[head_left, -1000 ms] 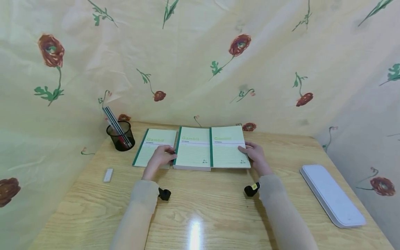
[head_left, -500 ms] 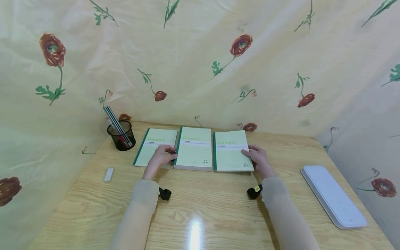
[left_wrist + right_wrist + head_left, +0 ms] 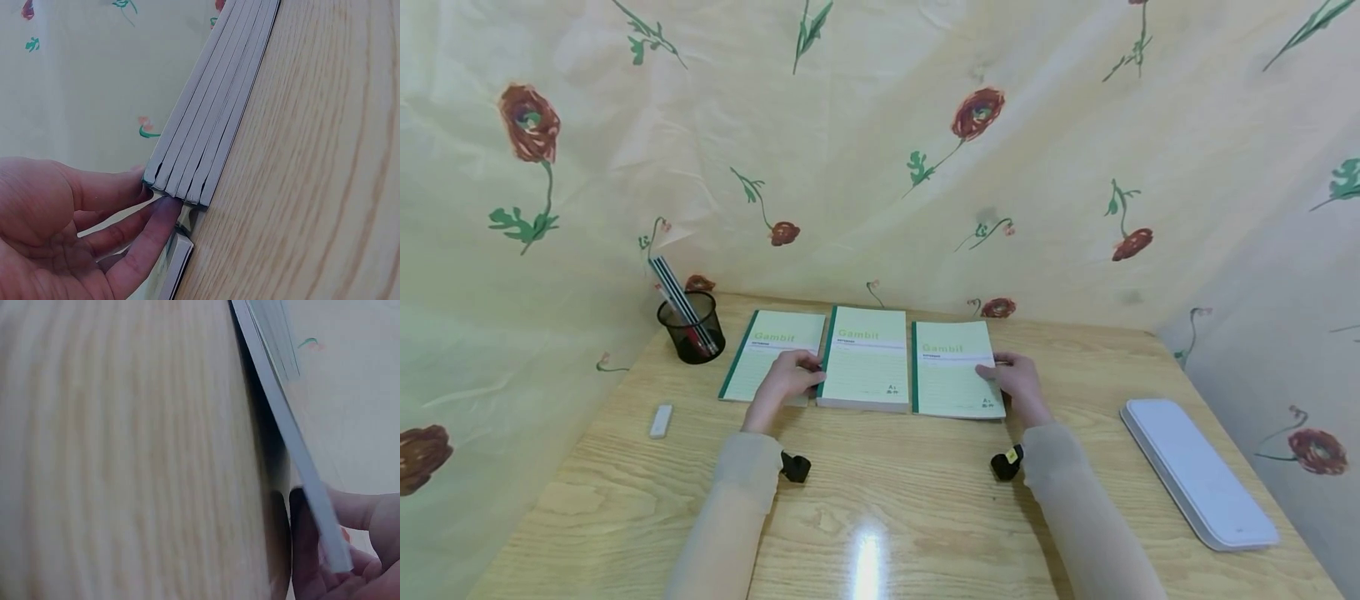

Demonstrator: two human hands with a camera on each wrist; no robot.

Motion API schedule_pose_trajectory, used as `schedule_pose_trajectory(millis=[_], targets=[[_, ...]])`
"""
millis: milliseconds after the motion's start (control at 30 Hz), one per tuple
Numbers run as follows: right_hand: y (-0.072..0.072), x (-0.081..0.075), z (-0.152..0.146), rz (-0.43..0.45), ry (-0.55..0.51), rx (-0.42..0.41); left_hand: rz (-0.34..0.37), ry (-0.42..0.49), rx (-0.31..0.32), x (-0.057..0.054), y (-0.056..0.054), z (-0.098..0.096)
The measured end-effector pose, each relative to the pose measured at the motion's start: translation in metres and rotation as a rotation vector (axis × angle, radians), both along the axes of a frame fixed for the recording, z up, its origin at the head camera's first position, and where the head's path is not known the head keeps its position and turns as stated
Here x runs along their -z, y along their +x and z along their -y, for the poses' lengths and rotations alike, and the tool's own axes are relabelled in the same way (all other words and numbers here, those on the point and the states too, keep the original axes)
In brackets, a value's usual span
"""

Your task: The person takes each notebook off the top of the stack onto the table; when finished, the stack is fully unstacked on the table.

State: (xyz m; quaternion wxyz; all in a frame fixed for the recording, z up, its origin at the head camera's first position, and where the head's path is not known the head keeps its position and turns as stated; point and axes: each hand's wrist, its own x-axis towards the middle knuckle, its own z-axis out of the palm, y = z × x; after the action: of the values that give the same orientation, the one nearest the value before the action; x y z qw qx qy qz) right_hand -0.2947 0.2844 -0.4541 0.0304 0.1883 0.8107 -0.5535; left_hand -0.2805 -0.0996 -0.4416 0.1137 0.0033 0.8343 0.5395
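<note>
In the head view, my right hand [image 3: 1017, 385] grips the right edge of a pale green notebook [image 3: 955, 387], thumb on the cover. From the right wrist, the notebook's grey edge [image 3: 300, 450] tilts off the table, with fingers beneath it. A stack of notebooks [image 3: 865, 362] with dark green spines stands just to its left. My left hand [image 3: 786, 377] rests its thumb and fingertips against the stack's spine side; in the left wrist view several page blocks [image 3: 203, 119] lie one on another. Another notebook [image 3: 760, 375] lies flat at the left, partly hidden under my left hand.
A black mesh pen cup [image 3: 692, 337] holding pencils stands at the back left. A small white eraser-like block [image 3: 660, 421] lies in front of it. On the right is a long white case [image 3: 1198, 471]. Floral cloth [image 3: 880, 167] hangs behind the wooden table [image 3: 880, 500].
My right hand has drawn the right notebook away from the middle stack, to the right and toward me, then slightly lowered it. My left hand has stayed at the stack.
</note>
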Motion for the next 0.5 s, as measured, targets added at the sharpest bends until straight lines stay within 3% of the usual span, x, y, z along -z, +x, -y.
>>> schedule_pose_trajectory(millis=[500], targets=[[0.007,-0.015,0.007,0.049,0.295,-0.09,-0.008,0.003,0.005,0.001,0.0,0.0]])
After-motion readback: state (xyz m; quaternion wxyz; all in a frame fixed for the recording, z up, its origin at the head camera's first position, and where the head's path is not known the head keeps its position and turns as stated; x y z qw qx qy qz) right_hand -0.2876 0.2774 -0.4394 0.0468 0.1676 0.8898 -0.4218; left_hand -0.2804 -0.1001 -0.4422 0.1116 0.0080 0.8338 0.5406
